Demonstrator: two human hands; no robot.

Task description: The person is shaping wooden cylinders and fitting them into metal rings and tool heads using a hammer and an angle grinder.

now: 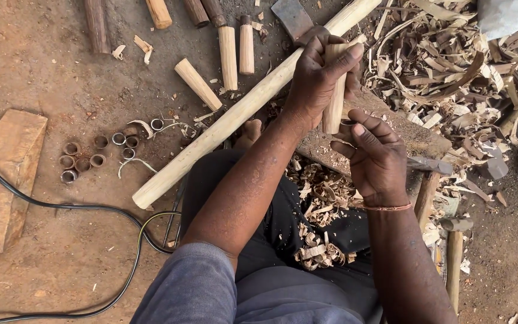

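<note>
The short wooden peg (pixel 334 90) stands nearly upright over the worn wooden block (pixel 391 129) in front of your knees, its lower end down at the block's surface. Your left hand (pixel 322 75) wraps it near the top, fingers closed tight around the wood with the thumb across the front. Your right hand (pixel 376 159) sits just below and beside it, fingers curled together near the peg's foot; you cannot tell from here whether they pinch anything. A long pale pole (pixel 235 114) runs slantwise under your left wrist. Wood shavings (pixel 319 198) lie in your lap and heap up beyond the block. To your left, metal rings (pixel 100 153) cluster on the dirt, short cut pegs (pixel 229 57) lie farther off, and a black cable (pixel 91 210) loops past a flat wooden slab (pixel 4 180).
</note>
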